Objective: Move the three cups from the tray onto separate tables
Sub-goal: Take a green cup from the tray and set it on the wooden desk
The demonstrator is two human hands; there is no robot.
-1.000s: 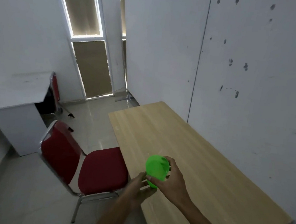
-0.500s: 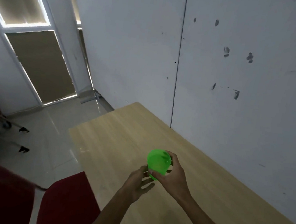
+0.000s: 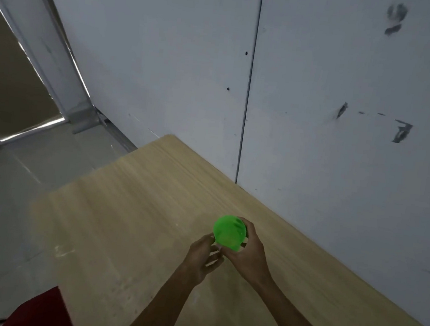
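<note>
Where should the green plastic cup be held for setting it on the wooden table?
Grip the green plastic cup around its side wall from the right, as the right hand does: its mouth faces up and should stay clear, above the wooden table.

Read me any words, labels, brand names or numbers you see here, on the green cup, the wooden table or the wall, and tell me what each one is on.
None: there is no readable text in this view.
Green cup, held in the right hand: plain, no print visible.
Wooden table: bare wood grain.
Wall: only dark smudges and scuff marks, not letters or numbers.
</note>
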